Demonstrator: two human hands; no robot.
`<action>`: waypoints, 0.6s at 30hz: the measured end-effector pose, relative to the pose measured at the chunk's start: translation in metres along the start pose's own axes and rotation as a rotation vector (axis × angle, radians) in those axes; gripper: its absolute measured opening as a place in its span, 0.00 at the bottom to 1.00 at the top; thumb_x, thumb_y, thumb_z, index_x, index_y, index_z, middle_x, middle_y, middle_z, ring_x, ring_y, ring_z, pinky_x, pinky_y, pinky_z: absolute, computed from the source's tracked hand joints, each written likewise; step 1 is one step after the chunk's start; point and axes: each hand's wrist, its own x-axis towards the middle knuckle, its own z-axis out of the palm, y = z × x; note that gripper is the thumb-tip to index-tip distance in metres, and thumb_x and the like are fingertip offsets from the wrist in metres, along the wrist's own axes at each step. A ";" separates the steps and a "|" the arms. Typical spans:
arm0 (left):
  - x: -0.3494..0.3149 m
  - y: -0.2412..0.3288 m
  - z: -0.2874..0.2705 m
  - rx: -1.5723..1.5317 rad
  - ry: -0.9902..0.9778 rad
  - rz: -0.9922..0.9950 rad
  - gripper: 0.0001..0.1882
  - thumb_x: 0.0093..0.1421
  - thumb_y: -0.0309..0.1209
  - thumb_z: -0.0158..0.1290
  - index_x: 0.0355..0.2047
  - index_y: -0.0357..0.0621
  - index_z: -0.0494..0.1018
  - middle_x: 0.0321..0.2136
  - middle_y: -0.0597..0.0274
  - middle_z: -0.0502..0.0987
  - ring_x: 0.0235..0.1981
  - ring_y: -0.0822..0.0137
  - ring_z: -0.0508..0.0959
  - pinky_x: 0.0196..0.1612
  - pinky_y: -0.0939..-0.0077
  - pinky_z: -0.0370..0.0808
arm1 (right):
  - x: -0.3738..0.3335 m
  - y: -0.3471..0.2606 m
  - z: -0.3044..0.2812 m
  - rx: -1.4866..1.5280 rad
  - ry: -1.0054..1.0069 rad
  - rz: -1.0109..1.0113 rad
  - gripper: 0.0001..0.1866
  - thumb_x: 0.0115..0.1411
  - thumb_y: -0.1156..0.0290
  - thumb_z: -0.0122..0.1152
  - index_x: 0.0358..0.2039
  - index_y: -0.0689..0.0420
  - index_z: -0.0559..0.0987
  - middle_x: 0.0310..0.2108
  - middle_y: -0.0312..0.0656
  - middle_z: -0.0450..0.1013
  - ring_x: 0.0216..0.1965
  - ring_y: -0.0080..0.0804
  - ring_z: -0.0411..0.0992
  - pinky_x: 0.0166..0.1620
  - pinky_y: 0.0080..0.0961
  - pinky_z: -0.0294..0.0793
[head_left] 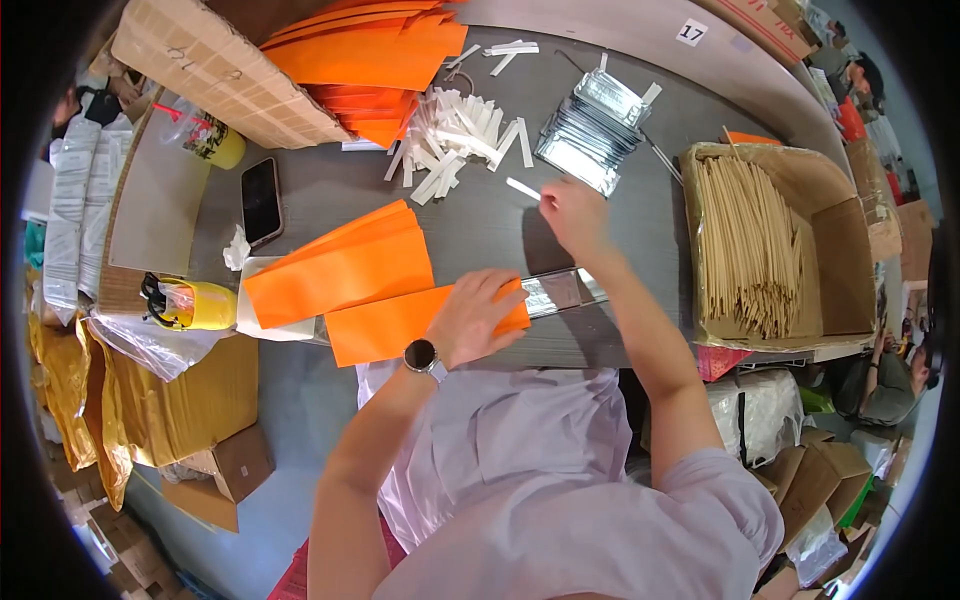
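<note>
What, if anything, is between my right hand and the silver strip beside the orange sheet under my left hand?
Nothing visible stands between your right hand, holding a white strip, and the silver strip; only shadow falls on the grey table there. Your right forearm seems to cross its right end.

Left hand (478, 316) lies palm-down — right hand (576, 220), farther forward, is pinching.

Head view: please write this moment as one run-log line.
left hand: on orange piece | right hand: pinching white strip | far side: silver packets | at right: box of sticks
</note>
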 end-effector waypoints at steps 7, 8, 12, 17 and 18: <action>0.001 -0.001 0.000 -0.039 0.003 0.001 0.31 0.41 0.33 0.67 0.48 0.46 0.70 0.53 0.54 0.68 0.52 0.51 0.68 0.54 0.57 0.66 | -0.085 -0.003 -0.059 -0.022 -0.462 -0.223 0.03 0.50 0.72 0.60 0.23 0.55 0.76 0.26 0.39 0.70 0.33 0.41 0.71 0.36 0.36 0.71; 0.002 -0.001 -0.001 -0.040 0.003 0.000 0.31 0.41 0.33 0.67 0.48 0.46 0.70 0.52 0.54 0.68 0.52 0.51 0.68 0.54 0.58 0.66 | -0.090 -0.002 -0.056 -0.058 -0.467 -0.257 0.03 0.50 0.72 0.60 0.23 0.56 0.76 0.26 0.37 0.71 0.33 0.40 0.72 0.36 0.35 0.72; 0.004 0.000 0.003 -0.038 0.006 0.006 0.32 0.41 0.33 0.67 0.49 0.47 0.70 0.52 0.54 0.68 0.52 0.51 0.68 0.54 0.58 0.66 | -0.089 -0.021 -0.042 -0.019 -0.428 -0.269 0.03 0.50 0.72 0.60 0.24 0.57 0.77 0.27 0.38 0.71 0.33 0.40 0.72 0.37 0.35 0.72; -0.001 -0.001 0.001 -0.046 -0.003 -0.014 0.31 0.41 0.32 0.67 0.48 0.47 0.71 0.52 0.55 0.68 0.53 0.51 0.68 0.54 0.58 0.66 | -0.080 -0.001 -0.064 0.089 -0.049 -0.053 0.05 0.56 0.72 0.60 0.33 0.57 0.79 0.31 0.43 0.74 0.37 0.44 0.73 0.39 0.35 0.72; -0.002 -0.001 0.000 -0.034 -0.017 -0.037 0.30 0.42 0.32 0.67 0.48 0.47 0.71 0.52 0.55 0.68 0.53 0.51 0.68 0.54 0.58 0.66 | -0.079 0.028 -0.079 -0.132 0.060 0.028 0.07 0.56 0.71 0.60 0.35 0.58 0.79 0.32 0.45 0.75 0.37 0.45 0.74 0.40 0.36 0.72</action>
